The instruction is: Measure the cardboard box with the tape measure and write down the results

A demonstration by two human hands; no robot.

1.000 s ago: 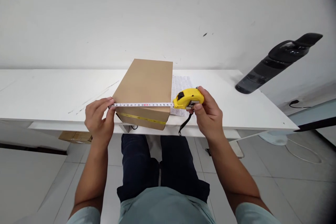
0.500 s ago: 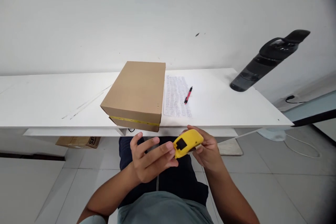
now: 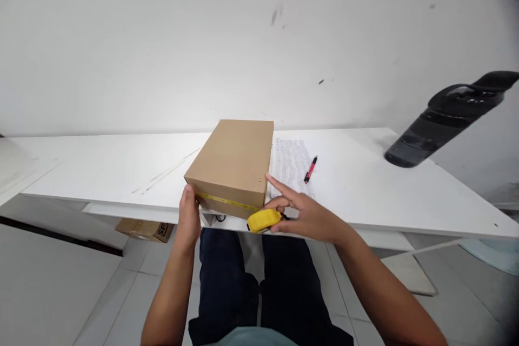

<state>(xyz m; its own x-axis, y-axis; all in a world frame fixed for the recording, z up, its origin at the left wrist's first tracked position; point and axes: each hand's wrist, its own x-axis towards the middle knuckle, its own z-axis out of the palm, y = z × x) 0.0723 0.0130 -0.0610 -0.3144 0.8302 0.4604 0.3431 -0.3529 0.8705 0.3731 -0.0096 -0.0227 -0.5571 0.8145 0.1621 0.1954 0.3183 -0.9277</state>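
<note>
A closed brown cardboard box lies on the white desk, its front end by the near edge. A thin yellow strip runs across its front face. My left hand grips the front left corner of the box, thumb up along the edge; the other fingers are partly hidden. In my right hand is a yellow tape measure, held just below the box's front right corner. The right index finger stretches to the box's right edge near the top.
Right of the box lie a written sheet of paper and a red and black pen. A dark bottle stands on the desk's right side. Under the desk sits another cardboard box. A white wall rises behind.
Earlier both hands were at the tape measure in front of the desk. My left hand has moved onto the box's left corner; my right has brought the tape measure to its right corner.
</note>
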